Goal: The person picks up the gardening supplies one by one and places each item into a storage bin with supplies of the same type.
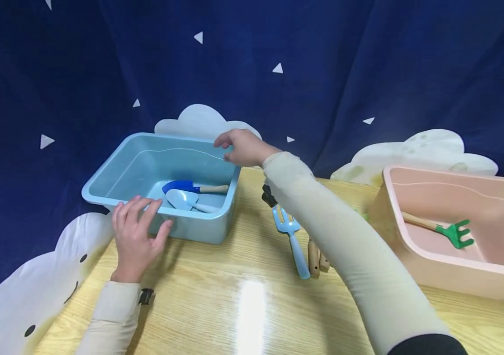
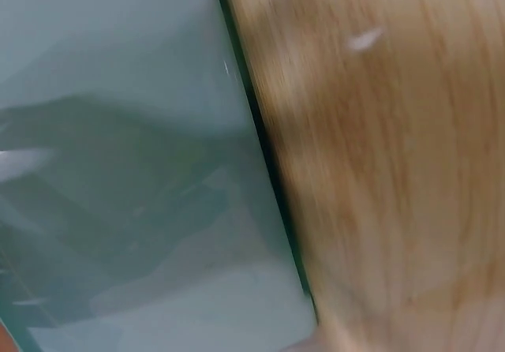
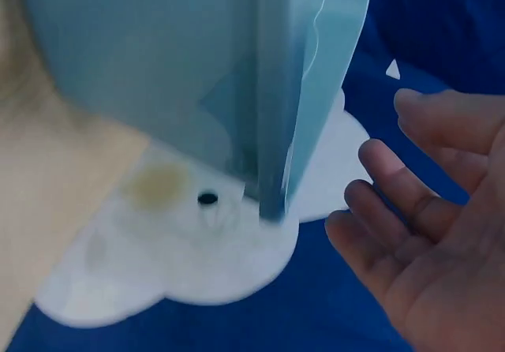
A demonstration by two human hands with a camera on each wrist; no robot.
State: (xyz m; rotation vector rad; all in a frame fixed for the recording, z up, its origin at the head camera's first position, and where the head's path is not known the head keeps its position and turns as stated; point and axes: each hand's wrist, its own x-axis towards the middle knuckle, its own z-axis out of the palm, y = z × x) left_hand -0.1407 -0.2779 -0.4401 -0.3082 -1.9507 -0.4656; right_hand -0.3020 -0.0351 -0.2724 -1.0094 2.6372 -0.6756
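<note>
Evidently, neither hand is pinching anything. The left hand (image 1: 137, 241) has its fingers fanned and slightly bent at the near rim of the blue tub (image 1: 194, 229), thumb out toward the right; from where I stand, I cannot tell whether the fingertips touch the plastic. The right hand (image 1: 247, 147) is raised at the tub's far right corner, fingers loosely bent and thumb apart, and the right wrist view shows a gap between those fingers and the rim.

So the tub lies between the two: just ahead of the left hand, and to the left of the right one. Its long axis runs sideways across the person's front, the left hand being nearer its close long side, the right hand nearer its right end. Beyond the left fingers, on the tub's floor, are a dark blue trowel (image 1: 192, 188) and a pale blue scoop (image 1: 184, 199), both handles pointing toward the right.

Below the right hand, beside the forearm, a pale blue fork (image 1: 297, 249) lies on the wooden table (image 1: 203, 296), with wooden handles (image 1: 314, 259) partly hidden by the sleeve (image 1: 336, 217). Well to the right of both hands sits a pink tub (image 1: 447, 277) with a green rake (image 1: 457, 234) inside. Past everything hangs a navy curtain (image 1: 300, 29).
</note>
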